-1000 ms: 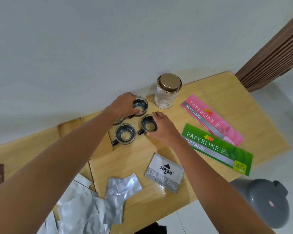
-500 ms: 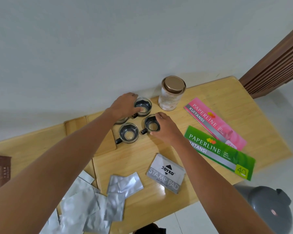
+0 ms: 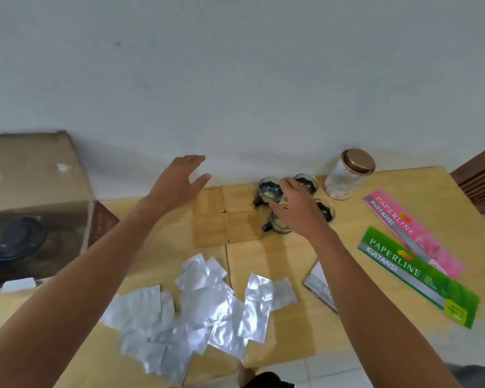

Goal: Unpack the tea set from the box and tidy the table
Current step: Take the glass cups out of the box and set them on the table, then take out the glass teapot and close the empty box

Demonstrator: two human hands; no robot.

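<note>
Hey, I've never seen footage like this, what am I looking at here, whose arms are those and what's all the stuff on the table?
This is one picture from a camera worn on a person's head, looking down at their own bare arms. The left hand is open in the air, holding nothing. The right hand reaches over a cluster of small glass cups; whether it grips one is unclear. On the wooden table lie square wooden coasters, a lidded jar, silver foil packets, and pink and green receipt books. An open cardboard box stands at the left.
</note>
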